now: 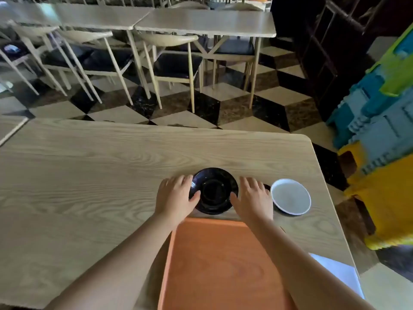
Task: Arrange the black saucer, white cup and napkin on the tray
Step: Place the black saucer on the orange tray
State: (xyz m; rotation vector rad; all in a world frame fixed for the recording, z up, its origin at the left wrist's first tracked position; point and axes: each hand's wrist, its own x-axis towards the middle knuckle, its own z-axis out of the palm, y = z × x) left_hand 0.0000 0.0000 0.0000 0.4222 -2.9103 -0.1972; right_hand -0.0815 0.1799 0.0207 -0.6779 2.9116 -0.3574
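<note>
A black saucer (214, 190) lies on the wooden table just beyond the far edge of an orange tray (223, 265). My left hand (176, 195) rests at the saucer's left rim, thumb touching it, fingers spread. My right hand (252, 198) is at its right rim, fingers spread, thumb near the edge. Neither hand has lifted the saucer. A white cup (291, 199) stands upright to the right of my right hand, seen from above. A white napkin (342, 274) lies at the table's right edge, beside the tray and partly hidden by my right forearm.
The wooden table (89, 186) stretches far to the left. Its right edge runs close to the cup and napkin. Stacked coloured plastic crates (384, 153) stand on the floor to the right. More tables and chairs (174, 52) fill the room beyond.
</note>
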